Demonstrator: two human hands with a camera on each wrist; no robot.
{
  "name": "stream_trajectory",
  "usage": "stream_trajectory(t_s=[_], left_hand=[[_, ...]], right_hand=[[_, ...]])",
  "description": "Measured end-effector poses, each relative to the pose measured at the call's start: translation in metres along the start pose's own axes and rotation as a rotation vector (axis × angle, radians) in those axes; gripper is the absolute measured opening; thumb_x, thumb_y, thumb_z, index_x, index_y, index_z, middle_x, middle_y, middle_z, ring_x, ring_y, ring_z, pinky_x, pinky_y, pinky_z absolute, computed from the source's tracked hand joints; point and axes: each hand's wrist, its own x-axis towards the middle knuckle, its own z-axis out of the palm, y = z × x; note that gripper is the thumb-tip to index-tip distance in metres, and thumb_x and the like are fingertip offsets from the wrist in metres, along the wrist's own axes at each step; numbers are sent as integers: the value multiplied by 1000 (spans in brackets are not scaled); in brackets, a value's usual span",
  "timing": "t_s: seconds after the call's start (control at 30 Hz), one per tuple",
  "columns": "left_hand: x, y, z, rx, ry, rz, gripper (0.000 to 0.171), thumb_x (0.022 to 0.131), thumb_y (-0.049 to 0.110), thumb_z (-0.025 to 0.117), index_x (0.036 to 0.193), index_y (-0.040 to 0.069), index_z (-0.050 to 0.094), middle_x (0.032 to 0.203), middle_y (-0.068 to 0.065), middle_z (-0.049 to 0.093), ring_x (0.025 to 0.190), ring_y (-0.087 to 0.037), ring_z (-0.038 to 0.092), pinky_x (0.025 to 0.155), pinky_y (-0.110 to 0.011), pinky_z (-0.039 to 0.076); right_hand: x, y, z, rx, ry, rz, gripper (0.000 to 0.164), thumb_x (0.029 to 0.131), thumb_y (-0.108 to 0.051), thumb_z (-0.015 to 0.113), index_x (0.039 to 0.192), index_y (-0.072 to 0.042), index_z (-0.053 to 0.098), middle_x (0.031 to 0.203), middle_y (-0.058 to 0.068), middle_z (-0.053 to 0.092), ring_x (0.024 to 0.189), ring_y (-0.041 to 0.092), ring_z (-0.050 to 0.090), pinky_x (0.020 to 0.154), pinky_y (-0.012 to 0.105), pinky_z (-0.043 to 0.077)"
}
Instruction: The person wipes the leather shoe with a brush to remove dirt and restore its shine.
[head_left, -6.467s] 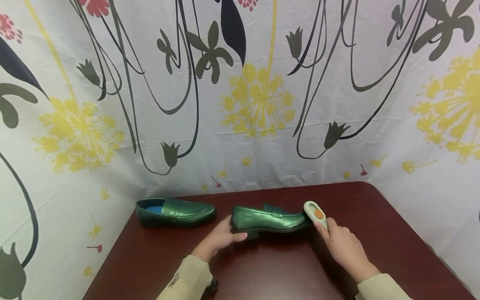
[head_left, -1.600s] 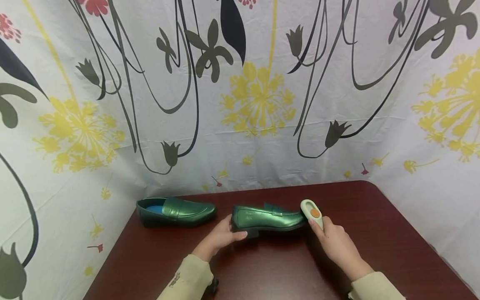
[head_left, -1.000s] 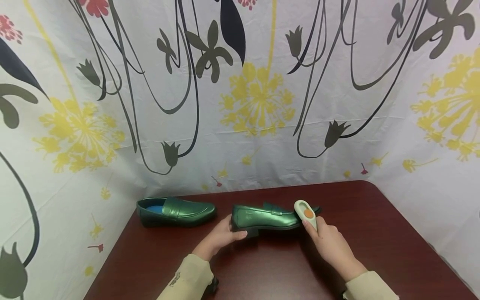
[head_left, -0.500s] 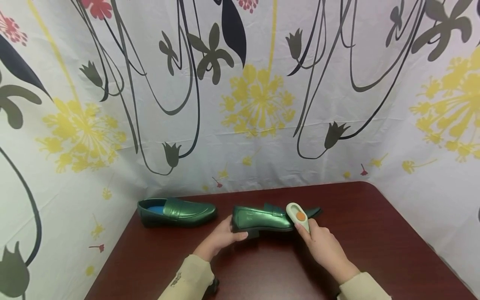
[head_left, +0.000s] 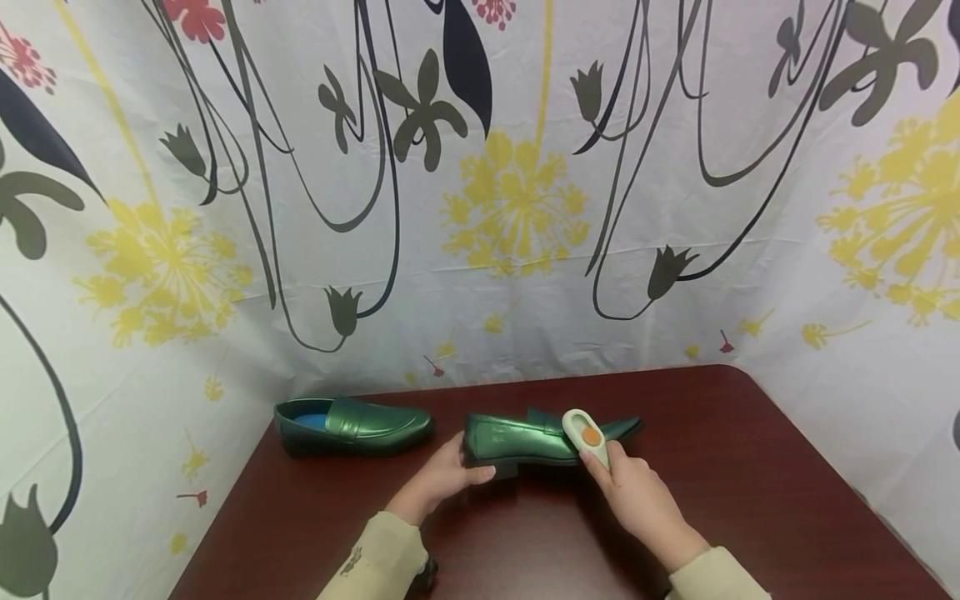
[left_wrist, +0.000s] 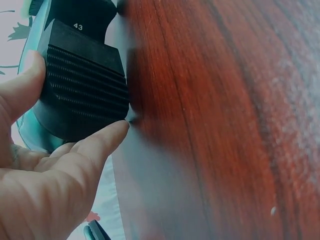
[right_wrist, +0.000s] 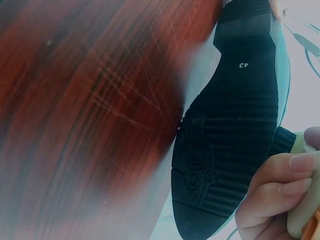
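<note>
My left hand [head_left: 442, 479] grips the heel of a shiny green loafer [head_left: 510, 437], thumb on its near side. The toe points right. In the left wrist view the ridged black heel [left_wrist: 87, 85] lies between thumb and fingers. My right hand [head_left: 637, 500] holds a pale green brush [head_left: 590, 437] with an orange button. It lies against the loafer's side near the strap, partly covering the front half. Dark bristles [right_wrist: 283, 140] show against the shoe edge in the right wrist view, where the tilted black sole [right_wrist: 230, 120] faces the camera.
A second green loafer [head_left: 375, 425] with a blue insole stands at the back left of the dark red wooden table [head_left: 525, 542]. A white curtain [head_left: 465, 333] with printed flowers hangs close behind the table and along both sides.
The brush in my right hand has slid left along the loafer's side, from the toe to near the strap, uncovering the toe. My left hand keeps its grip on the heel.
</note>
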Motion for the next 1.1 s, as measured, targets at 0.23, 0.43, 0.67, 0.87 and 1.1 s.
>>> stream_trajectory(t_s=[0.23, 0.43, 0.67, 0.87, 1.1], left_hand=[[0, -1, -1, 6, -3, -5, 88, 86, 28, 82, 155, 3, 32, 153, -18, 47, 139, -40, 47, 110, -58, 43], [0, -1, -2, -2, -5, -3, 88, 87, 27, 81, 155, 2, 32, 152, -18, 48, 139, -39, 47, 110, -57, 43], [0, -1, -1, 3, -4, 1, 89, 87, 27, 81, 155, 0, 31, 151, -20, 48, 138, -39, 48, 109, -56, 45], [0, -1, -1, -1, -4, 21, 87, 87, 23, 81, 154, -2, 30, 151, -22, 48, 138, -40, 48, 108, -56, 45], [4, -4, -1, 4, 3, 8, 88, 86, 27, 82, 154, 0, 32, 150, -20, 50, 138, -38, 49, 109, -55, 45]], right_hand=[[1, -4, 4, -1, 5, -13, 55, 104, -58, 42, 106, -4, 54, 66, 3, 51, 58, 18, 51, 52, 34, 40], [2, -9, 7, 17, -13, -18, 53, 105, -56, 43, 106, -4, 54, 66, 3, 51, 57, 17, 51, 52, 33, 40], [3, -17, 12, 26, -12, -31, 47, 105, -52, 46, 103, -6, 54, 66, 2, 51, 58, 17, 50, 53, 32, 40], [4, -22, 15, 31, -21, -36, 47, 105, -52, 46, 103, -6, 54, 66, 2, 51, 56, 16, 50, 51, 32, 39], [3, -30, 21, 18, -6, -56, 48, 104, -52, 48, 106, -5, 55, 68, 3, 54, 56, 17, 52, 50, 33, 40]])
